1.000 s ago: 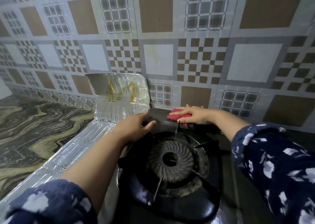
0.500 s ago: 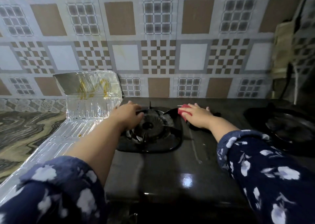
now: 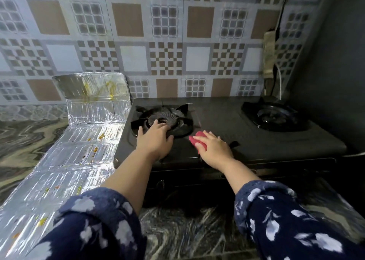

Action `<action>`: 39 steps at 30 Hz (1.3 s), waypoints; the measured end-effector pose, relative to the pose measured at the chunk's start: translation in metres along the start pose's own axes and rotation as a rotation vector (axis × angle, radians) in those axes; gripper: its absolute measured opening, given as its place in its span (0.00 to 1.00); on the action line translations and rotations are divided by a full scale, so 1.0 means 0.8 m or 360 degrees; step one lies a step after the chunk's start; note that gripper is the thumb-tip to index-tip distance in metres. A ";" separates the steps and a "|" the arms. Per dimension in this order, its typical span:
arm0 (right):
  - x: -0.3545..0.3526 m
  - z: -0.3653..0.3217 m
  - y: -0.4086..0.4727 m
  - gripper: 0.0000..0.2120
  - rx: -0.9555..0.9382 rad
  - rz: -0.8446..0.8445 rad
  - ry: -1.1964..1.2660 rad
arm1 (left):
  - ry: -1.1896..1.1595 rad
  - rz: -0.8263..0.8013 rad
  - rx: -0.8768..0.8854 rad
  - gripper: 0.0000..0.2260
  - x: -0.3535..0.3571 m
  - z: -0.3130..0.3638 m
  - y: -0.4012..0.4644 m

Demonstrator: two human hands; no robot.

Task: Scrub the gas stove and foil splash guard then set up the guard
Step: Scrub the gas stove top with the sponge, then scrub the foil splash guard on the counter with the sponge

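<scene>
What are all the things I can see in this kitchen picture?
gas stove: one, black, on the counter by the wall
burners: two, black, left and right on the stove
foil splash guard: one, silver with yellow stains, lying left of the stove, its far end propped up
scrubber: one, red, on the stove
wall tiles: many, brown, grey and white
counter: one, marbled
left hand: on the left burner
right hand: pressing the scrubber

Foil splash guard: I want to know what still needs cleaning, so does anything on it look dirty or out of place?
Yes. The foil splash guard lies mostly flat on the counter left of the gas stove, only its far panel propped against the wall. Yellow-orange streaks mark that upright panel, and food specks dot the flat sections.
</scene>
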State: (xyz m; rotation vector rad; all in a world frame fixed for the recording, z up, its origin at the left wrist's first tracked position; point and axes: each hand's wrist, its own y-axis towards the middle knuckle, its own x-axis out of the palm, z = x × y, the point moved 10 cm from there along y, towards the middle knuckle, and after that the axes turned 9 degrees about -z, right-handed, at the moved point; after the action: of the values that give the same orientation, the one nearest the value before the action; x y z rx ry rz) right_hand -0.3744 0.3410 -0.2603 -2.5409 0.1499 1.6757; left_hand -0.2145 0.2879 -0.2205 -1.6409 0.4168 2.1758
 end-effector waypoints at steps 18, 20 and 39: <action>0.077 -0.180 -0.123 0.14 -0.0769 -0.0030 0.0158 | -0.0022 0.0205 -0.0427 0.18 0.037 -0.103 -0.203; 0.093 -0.187 -0.136 0.14 -0.0768 -0.0086 0.0133 | 0.0012 0.0107 -0.0509 0.18 0.055 -0.113 -0.236; 0.260 -0.323 -0.182 0.14 -0.0992 -0.0486 -0.0070 | -0.0278 -0.0002 -0.1028 0.23 0.106 -0.284 -0.414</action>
State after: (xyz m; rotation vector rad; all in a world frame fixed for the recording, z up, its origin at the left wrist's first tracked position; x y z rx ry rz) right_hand -0.0381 0.4448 -0.3462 -2.7144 -0.8460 1.8568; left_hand 0.1128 0.4877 -0.3660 -1.7067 -0.3812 2.5892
